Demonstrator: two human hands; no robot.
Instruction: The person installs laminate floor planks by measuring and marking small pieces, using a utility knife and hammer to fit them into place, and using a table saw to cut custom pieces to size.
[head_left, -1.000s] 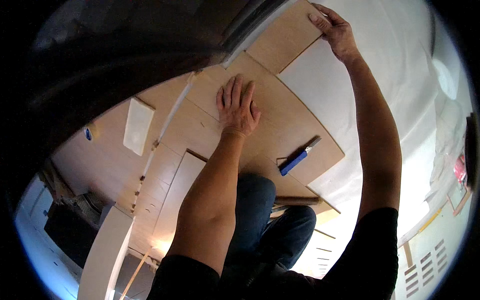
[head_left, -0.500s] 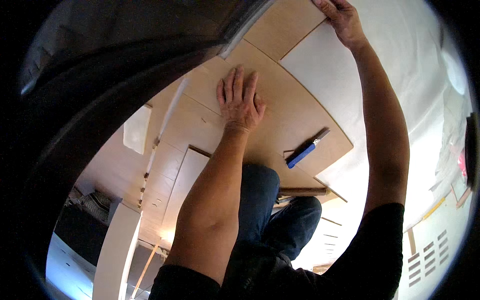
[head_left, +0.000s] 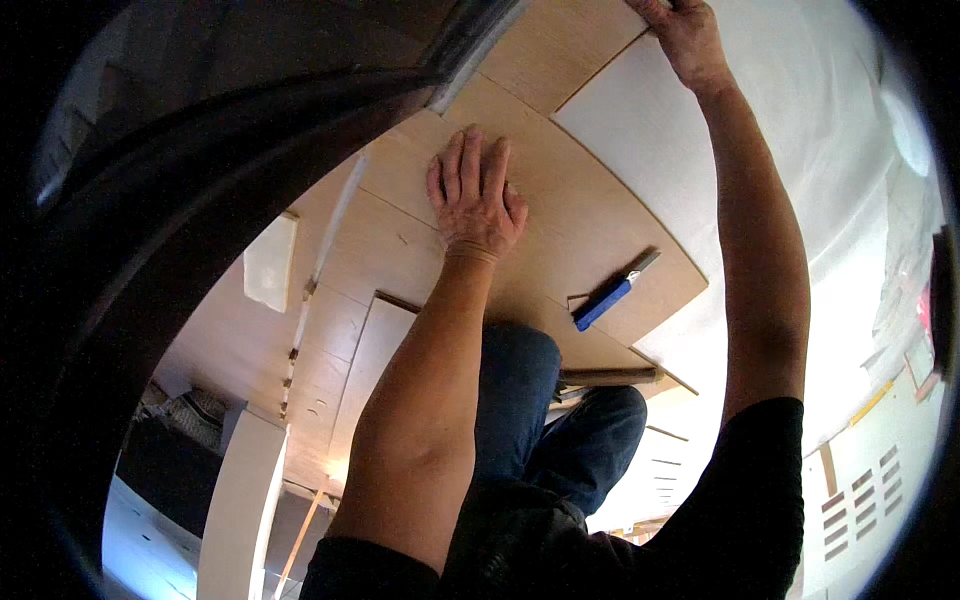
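Note:
My left hand (head_left: pixel 470 195) lies palm down on light wooden floor planks (head_left: pixel 590 205), fingers stretched out and slightly apart. At the top edge of the picture, my right hand (head_left: pixel 685 40) grips the edge of a wooden plank (head_left: pixel 545 50), its fingertips partly out of view. That plank adjoins the laid planks along a seam. To the lower right of my left hand lies a blue-handled tool (head_left: pixel 602 305) with a metal end, beside a thin piece on the boards. My bent knees in jeans are below.
White sheeting (head_left: pixel 800 110) spreads along the right. A dark curved surface (head_left: pixel 170 190) fills the upper left. A white rectangular piece (head_left: pixel 268 260) lies left, with a pale curved board (head_left: pixel 240 500) lower down. A dark rod-like piece (head_left: pixel 605 376) lies by my knees.
The view has shifted, so hands and planks sit higher and the dark curved surface covers more of the left. Both hands keep their places on the planks.

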